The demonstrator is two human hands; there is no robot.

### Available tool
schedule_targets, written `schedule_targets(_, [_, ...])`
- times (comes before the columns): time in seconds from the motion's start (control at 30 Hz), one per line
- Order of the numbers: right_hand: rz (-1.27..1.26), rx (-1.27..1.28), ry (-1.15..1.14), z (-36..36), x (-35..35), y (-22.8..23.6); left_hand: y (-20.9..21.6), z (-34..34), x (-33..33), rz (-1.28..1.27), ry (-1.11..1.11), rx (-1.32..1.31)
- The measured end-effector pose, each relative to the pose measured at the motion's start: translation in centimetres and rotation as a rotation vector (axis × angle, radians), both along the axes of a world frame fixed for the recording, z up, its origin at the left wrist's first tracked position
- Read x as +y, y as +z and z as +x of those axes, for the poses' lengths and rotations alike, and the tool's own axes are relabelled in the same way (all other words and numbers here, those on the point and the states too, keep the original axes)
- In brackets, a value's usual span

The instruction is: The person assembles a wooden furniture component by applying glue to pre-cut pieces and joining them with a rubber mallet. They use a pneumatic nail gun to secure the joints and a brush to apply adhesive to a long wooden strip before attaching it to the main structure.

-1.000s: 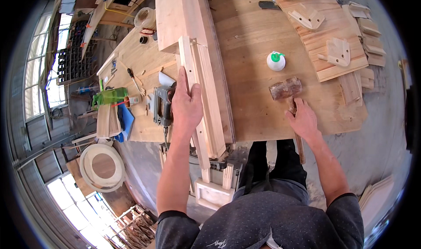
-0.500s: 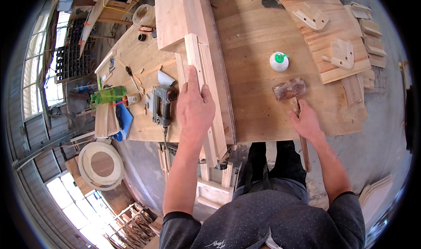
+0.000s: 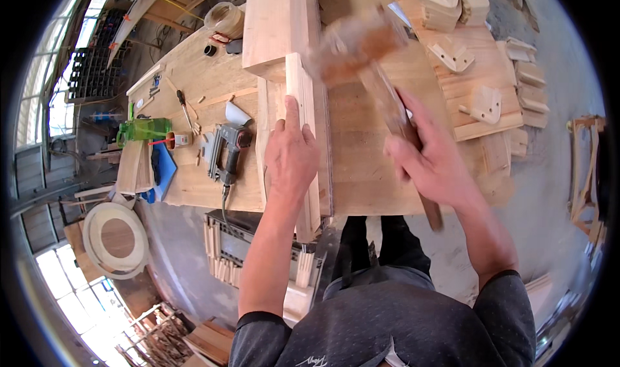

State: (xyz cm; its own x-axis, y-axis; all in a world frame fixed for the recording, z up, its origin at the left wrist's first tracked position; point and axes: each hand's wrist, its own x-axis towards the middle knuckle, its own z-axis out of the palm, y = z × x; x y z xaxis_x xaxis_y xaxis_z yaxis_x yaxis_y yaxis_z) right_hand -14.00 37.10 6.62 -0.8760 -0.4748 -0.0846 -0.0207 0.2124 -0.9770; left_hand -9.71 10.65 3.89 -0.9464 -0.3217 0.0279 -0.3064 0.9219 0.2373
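My right hand (image 3: 434, 150) is wrapped round the handle of a mallet (image 3: 355, 47), whose worn brown head is raised and smeared by motion. That head hangs just right of a pale wooden strip (image 3: 296, 73). My left hand (image 3: 292, 157) lies over the strip, index finger stretched along it toward the far end, the thumb on its right side and the other fingers bent at its left. The strip's far end meets a long, thick wooden beam (image 3: 276, 28), which runs away from me along the bench. My right hand and the mallet cover much of the bench behind them.
On the workbench (image 3: 361, 173), a corded nail gun (image 3: 229, 150), a screwdriver (image 3: 183, 102) and a green bottle (image 3: 145, 129) sit left of the beam. A board (image 3: 445, 83) at right carries several shaped wooden corner pieces (image 3: 484, 105). A round wooden ring (image 3: 93, 241) stands lower left.
My right hand has lifted the mallet up and leftward, from low over the bench to beside the strip's far end. My left hand stays on the strip. The white, green-capped bottle is now mostly hidden.
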Motion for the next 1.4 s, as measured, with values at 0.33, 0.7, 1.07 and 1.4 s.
schedule_targets(0.33, [0.346,0.435,0.097,-7.8,-9.9,-0.7,-1.7,0.4,-0.3,0.013,0.013,0.097])
schedule_targets(0.7, [0.510,0.390,0.168,-9.0,-10.1,-0.4,-4.1,-2.4,-1.6,0.182,-0.010,0.438])
schedule_targets(1.07, [0.561,0.304,0.129,-8.2,-11.4,3.6,-3.3,-6.1,-3.0,0.772,0.095,0.223])
schedule_targets(1.4, [0.566,0.613,0.174,-8.6,-12.1,2.2,-2.7,-6.0,-3.0,0.813,0.127,0.199])
